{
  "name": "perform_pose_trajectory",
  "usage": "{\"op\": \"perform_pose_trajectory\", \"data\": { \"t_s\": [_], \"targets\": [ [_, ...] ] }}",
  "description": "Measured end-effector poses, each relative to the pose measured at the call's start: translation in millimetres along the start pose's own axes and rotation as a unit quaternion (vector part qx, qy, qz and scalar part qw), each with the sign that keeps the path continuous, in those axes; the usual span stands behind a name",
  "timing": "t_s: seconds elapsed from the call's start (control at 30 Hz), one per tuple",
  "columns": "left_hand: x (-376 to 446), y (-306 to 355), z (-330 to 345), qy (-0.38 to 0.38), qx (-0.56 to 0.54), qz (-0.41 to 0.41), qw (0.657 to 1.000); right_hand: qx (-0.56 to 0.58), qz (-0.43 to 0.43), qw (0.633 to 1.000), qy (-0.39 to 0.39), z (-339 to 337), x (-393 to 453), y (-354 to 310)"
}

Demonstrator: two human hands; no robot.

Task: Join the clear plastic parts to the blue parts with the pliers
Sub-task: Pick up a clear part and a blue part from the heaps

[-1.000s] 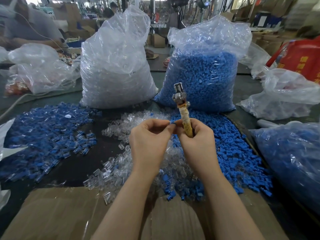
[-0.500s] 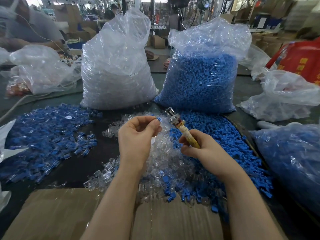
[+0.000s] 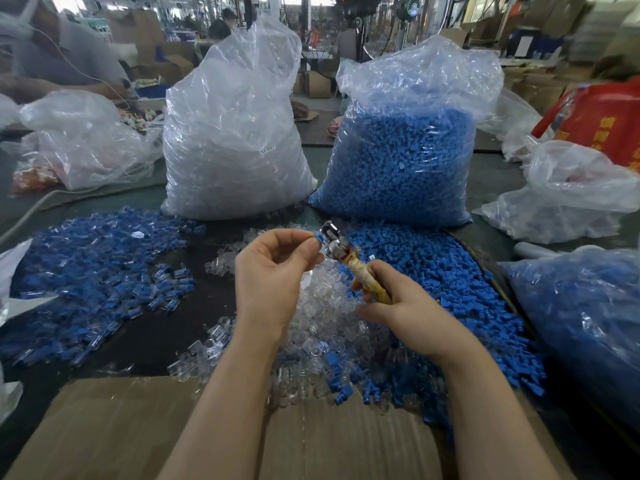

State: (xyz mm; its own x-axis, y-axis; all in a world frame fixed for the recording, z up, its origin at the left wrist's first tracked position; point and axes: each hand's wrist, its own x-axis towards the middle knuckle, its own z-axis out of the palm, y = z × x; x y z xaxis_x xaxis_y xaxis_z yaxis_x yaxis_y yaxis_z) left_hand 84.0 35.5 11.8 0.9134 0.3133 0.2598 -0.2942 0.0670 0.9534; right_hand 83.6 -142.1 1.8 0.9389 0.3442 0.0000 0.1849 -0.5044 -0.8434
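Left hand [image 3: 273,271] pinching blue part [image 3: 318,236] at pliers [image 3: 337,241] head above table; right hand [image 3: 398,306] gripping wrapped handle. Advising: seating part squarely between jaws, squeezing gently.

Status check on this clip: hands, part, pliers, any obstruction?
Left hand pinches small blue plastic part at metal head of tape-wrapped pliers. Right hand grips pliers handle. Nothing in the way.

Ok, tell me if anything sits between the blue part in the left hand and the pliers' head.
Nothing visible does. The left hand pinches the blue part right at the metal head of the pliers, which the right hand grips by the handle.
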Motion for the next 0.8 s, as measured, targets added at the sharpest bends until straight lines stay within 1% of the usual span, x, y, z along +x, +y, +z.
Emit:
{"op": "perform_pose_trajectory", "data": {
  "t_s": [0.4,0.67,0.8],
  "targets": [
    [-0.2,0.7,-2.5,-0.015,-0.013,0.006,1.000,-0.046,0.007,0.999,-0.016,1.2,-0.2,-0.4],
    [0.9,0.7,-4.0,-0.012,-0.010,0.004,1.000,-0.075,-0.007,0.997,0.026,5.2,1.6,-2.0],
    [1.5,-0.1,-4.1,-0.003,-0.013,-0.004,1.000,-0.084,-0.007,0.996,0.031,7.7,2.7,-1.1]
  ]
}}
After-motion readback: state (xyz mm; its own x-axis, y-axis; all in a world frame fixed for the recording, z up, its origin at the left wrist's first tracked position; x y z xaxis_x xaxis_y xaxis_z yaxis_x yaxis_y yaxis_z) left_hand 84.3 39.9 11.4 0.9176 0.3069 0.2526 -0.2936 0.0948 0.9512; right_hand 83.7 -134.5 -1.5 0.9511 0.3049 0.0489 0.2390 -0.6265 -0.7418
